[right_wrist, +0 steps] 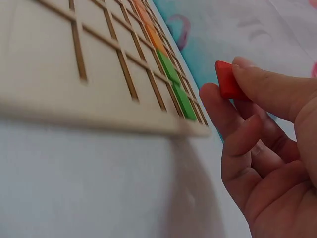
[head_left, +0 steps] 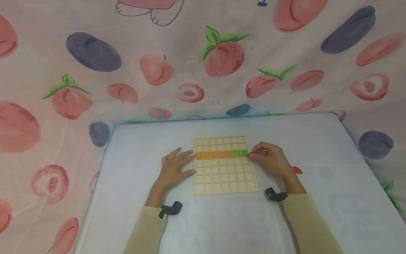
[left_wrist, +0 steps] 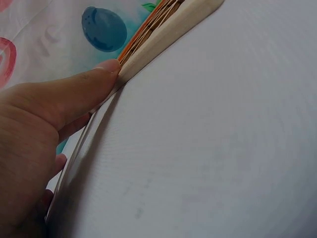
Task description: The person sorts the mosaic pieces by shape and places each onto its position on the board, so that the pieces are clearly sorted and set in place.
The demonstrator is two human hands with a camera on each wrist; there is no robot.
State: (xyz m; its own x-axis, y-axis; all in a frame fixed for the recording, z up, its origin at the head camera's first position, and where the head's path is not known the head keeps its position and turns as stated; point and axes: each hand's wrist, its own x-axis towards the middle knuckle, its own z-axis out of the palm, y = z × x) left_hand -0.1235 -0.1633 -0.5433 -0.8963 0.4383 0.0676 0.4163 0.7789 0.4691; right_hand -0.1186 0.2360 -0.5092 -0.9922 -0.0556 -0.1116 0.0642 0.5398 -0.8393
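A wooden grid board [head_left: 225, 178] lies on the table, one row filled with orange tiles [head_left: 206, 155] on the left and two green tiles [head_left: 240, 153] at the right end. My left hand [head_left: 173, 169] touches the board's left edge with its fingers spread; the left wrist view shows the thumb [left_wrist: 94, 84] against that edge. Beside the right edge, my right hand [head_left: 271, 158] pinches a small red piece [right_wrist: 229, 81] between thumb and fingers, off the board in the right wrist view. In that view the green tiles [right_wrist: 168, 67] sit in the grid.
Red pieces [head_left: 296, 170] lie on the table [head_left: 222, 225] to the right, partly behind my right forearm. A fruit-patterned cloth [head_left: 190, 42] rises behind the table's far edge and at both sides. Dark wrist devices [head_left: 171, 209] are on both wrists.
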